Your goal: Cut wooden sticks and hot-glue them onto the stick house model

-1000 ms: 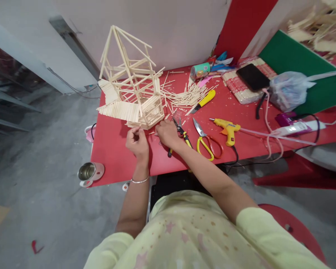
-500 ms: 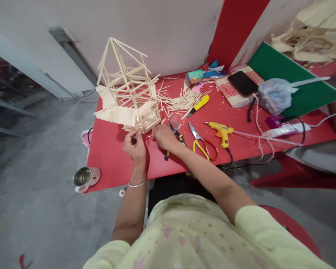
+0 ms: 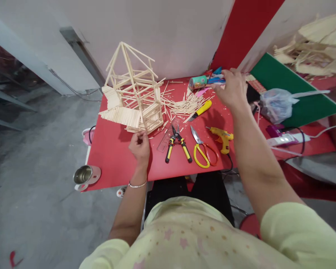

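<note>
My left hand [image 3: 140, 148] is closed in a pinch at the near edge of a wooden stick model house [image 3: 136, 89]; whatever lies between its fingertips is too small to make out. Stretched far forward, my right hand [image 3: 233, 89] has its fingers apart over blue-wrapped items [image 3: 215, 80] at the back of the table. Beside those items lies a green cylindrical container [image 3: 198, 82]. Loose thin wooden sticks [image 3: 184, 104] are spread in a pile between the house and my right hand.
On the red table [image 3: 112, 160] lie yellow-black wire strippers [image 3: 178, 144], a clear ruler [image 3: 164, 142], scissors [image 3: 203, 149], a yellow glue gun [image 3: 224, 139] and a utility knife [image 3: 203, 109]. A mug [image 3: 86, 176] stands at the left corner. A plastic bag [image 3: 277, 105] rests by a green board [image 3: 305, 89].
My right hand has left the front of the model house and reached right and forward to the back of the table. My left hand stays pinched near the house.
</note>
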Demonstrator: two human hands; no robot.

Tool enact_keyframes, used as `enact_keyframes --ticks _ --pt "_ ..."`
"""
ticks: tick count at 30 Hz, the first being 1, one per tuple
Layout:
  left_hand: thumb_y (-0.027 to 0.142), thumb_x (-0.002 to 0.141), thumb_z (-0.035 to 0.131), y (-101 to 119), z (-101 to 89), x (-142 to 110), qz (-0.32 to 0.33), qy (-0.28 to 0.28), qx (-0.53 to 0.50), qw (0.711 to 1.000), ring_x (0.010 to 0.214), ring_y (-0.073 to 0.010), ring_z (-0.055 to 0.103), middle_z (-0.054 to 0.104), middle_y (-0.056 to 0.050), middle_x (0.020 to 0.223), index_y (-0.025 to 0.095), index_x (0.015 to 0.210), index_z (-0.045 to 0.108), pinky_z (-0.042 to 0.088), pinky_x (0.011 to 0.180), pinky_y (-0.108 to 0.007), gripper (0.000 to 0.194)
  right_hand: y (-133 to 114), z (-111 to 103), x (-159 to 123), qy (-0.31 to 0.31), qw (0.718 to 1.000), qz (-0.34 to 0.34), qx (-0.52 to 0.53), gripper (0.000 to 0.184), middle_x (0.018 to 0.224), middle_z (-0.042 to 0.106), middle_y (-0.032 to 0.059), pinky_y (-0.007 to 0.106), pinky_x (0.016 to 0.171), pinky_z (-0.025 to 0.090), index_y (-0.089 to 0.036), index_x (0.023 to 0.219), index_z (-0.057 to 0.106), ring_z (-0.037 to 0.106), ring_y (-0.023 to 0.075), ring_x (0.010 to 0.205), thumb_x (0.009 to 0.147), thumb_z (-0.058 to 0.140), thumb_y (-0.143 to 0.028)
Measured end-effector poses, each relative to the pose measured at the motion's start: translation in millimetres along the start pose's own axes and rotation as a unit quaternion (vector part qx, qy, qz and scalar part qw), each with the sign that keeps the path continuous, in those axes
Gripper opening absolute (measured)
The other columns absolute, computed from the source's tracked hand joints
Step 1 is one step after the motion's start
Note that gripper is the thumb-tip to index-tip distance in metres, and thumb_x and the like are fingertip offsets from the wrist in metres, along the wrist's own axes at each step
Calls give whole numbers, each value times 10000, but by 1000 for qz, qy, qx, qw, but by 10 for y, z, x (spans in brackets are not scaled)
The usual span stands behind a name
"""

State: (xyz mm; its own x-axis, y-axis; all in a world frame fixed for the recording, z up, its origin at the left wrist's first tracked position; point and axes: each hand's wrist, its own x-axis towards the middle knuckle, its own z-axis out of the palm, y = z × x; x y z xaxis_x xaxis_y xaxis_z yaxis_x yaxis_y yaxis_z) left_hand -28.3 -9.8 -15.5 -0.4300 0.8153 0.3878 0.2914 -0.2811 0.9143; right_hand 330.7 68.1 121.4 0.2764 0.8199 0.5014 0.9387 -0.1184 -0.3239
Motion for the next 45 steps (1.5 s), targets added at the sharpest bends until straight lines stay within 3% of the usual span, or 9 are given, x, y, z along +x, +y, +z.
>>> enact_keyframes --ticks 3,5,9,16,28,35,38,42,45 --pt "308 897 645 -39 -13 22 18 7 27 999 766 -135 629 683 -26 843 171 929 685 500 745 -268 147 -188 99 -502 -64 983 -61 162 508 1286 719 160 493 1044 492 -119 1317 679 668 279 1214 923 670 -440" --pt "294 893 655 -91 -28 58 31 26 56 998 813 -143 627 670 -31 878 174 922 678 499 773 -276 126 -427 234 -903 -148 943 -61 292 381 1156 775 90 454 998 554 -168 1218 739 727 239 1067 927 667 -403" --pt "240 858 689 -209 -55 147 34 76 109 991 1166 -218 605 625 -107 1208 190 1106 679 503 947 -351 253 -969 645 -1370 -250 875 -60 409 550 1361 692 92 425 1056 532 -198 1431 599 682 226 1176 905 661 -348" --pt "275 779 791 -259 -20 152 60 -9 182 981 1509 -345 338 376 -157 1611 238 1315 658 270 1233 -533 554 -1494 1211 -1137 -186 935 -88 290 669 1564 492 157 484 1252 325 -116 1474 517 402 274 1487 807 564 -101" --pt "177 752 771 -299 0 170 57 -4 189 980 1538 -337 305 333 -156 1643 249 1336 614 293 1237 -519 609 -1825 1289 -1248 -194 916 -112 333 685 1623 436 140 465 1258 313 -110 1515 473 331 265 1534 844 604 -157" --pt "194 860 633 9 -109 33 77 115 133 981 1023 -206 607 623 -72 1017 186 974 612 485 973 -367 116 -1177 632 -1820 -177 924 -39 336 368 1202 769 28 352 964 560 -256 1298 691 723 203 1081 971 526 -289" --pt "244 920 581 68 -77 -75 103 14 87 991 759 -149 582 618 -23 839 185 939 626 488 761 -286 77 -717 315 -2168 -135 968 -20 213 337 1187 775 55 372 950 551 -243 1244 725 719 238 1089 988 530 -341" --pt "272 916 600 52 7 -188 155 -166 87 970 695 -148 609 674 -30 778 183 967 707 484 701 -275 148 -194 20 -2477 -86 995 25 43 352 1169 761 111 400 923 530 -221 1208 735 690 280 1100 1003 494 -375" --pt "269 905 600 32 44 -223 173 -201 107 958 707 -154 643 708 -37 782 183 956 726 499 708 -273 161 84 -84 -2534 -42 988 130 -78 421 1205 703 167 415 865 508 -206 1262 691 660 324 1103 989 496 -460"
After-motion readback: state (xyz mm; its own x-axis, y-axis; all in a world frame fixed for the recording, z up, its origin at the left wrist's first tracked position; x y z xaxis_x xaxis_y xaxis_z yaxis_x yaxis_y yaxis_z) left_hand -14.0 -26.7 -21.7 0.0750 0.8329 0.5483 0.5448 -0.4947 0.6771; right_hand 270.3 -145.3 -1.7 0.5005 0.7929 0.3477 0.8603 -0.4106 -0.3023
